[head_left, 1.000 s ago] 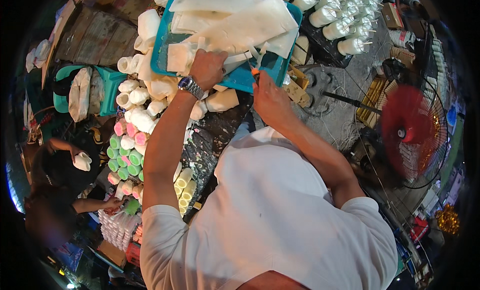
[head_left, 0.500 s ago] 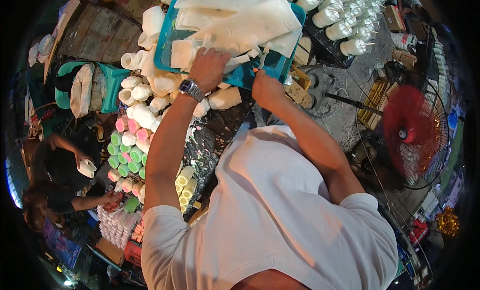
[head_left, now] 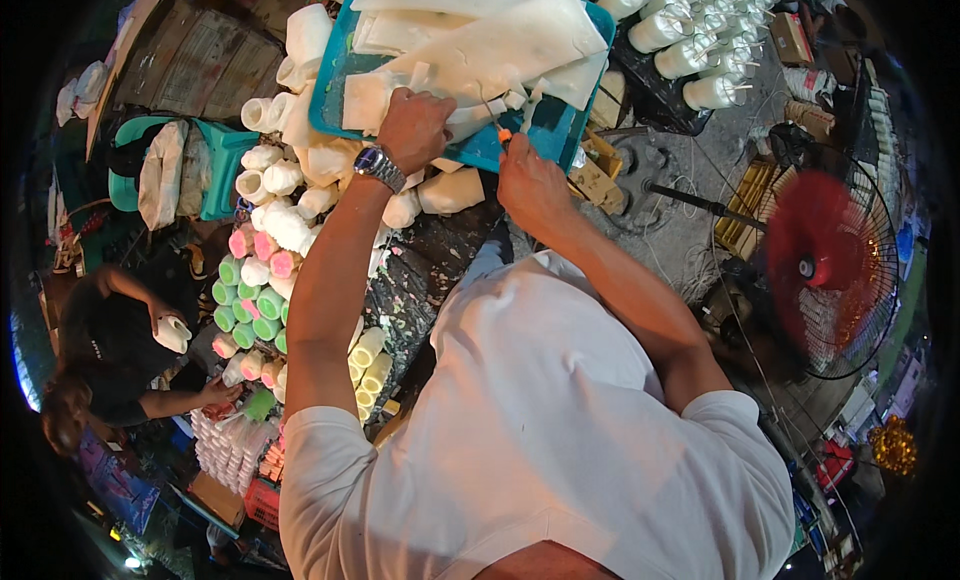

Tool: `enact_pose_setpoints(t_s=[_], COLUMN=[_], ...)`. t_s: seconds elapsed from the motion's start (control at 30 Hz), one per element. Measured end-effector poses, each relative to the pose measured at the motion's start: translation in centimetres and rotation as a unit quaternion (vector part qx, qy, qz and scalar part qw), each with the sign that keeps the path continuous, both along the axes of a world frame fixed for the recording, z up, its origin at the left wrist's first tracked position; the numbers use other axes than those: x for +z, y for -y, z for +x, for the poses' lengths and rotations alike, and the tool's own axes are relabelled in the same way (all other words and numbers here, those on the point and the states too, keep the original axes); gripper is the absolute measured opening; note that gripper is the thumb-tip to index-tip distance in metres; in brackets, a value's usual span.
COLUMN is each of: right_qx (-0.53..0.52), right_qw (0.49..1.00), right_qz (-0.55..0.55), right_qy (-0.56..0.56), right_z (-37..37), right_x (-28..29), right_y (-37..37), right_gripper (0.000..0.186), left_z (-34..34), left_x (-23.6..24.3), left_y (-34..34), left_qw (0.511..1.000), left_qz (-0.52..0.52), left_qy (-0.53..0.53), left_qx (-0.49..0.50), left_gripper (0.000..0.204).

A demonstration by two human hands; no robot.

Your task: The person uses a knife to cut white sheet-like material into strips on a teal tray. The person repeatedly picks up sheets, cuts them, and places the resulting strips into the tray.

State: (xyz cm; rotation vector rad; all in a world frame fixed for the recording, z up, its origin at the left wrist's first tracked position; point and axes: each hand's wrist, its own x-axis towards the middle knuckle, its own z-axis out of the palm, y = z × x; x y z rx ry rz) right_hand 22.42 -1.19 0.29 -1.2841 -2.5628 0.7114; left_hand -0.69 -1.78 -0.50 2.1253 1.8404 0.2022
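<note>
— Starting from the left: stacks of pale, pink and green wax cylinders (head_left: 262,280) crowd the bench (head_left: 420,270), and a co-worker's hand (head_left: 170,332) down there holds a white one. Leave those be.

— And the left hand (head_left: 412,128)?

— It lies knuckles-up on the white wax sheet (head_left: 470,50) in the teal tray (head_left: 335,85), fingers curled down over the sheet's near edge. Whether they pinch it or only press, I cannot tell. A pressing hold would suit best: flat and firm, so the sheet does not slide.

— The right hand (head_left: 530,180)?

— Closed round a small orange-handled tool (head_left: 505,135), its tip at the sheet's near edge, just beside the left fingers. I'd judge a cut or trim is under way.

— Any risk?

— The blade works close to the holding fingers; draw it away from them. Further right, the red fan (head_left: 815,265) stands well apart.
</note>
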Motion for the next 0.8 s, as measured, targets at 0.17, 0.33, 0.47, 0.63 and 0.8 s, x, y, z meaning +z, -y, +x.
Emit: enact_pose_setpoints(t_s=[0.17, 0.33, 0.47, 0.63, 0.8], right_qx=[0.0, 0.024, 0.003, 0.016, 0.015], right_qw=[0.998, 0.997, 0.953, 0.958, 0.991], right_qz=[-0.052, -0.055, -0.286, -0.263, -0.134], right_qy=[0.037, 0.057, 0.101, 0.109, -0.002], right_z=[0.3, 0.9, 1.2, 3.2, 4.3], right_x=[-3.5, -5.1, -4.7, -1.1, 2.4], right_y=[0.1, -1.2, -4.2, -3.2, 1.4], right_gripper=[0.016, 0.017, 0.027, 0.028, 0.023], left_z=[0.8, 0.9, 0.3, -0.4, 0.3], left_x=[0.1, -0.4, 0.1, 0.2, -0.8], left_y=[0.6, 0.8, 0.8, 1.1, 1.1], left_qw=[1.0, 1.0, 0.999, 0.997, 0.997], left_qz=[0.007, 0.023, 0.019, 0.004, 0.056], left_qy=[-0.011, -0.01, 0.033, 0.071, 0.039], left_qx=[0.006, 0.014, 0.02, 0.018, 0.024], left_gripper=[0.025, 0.02, 0.018, 0.017, 0.014])
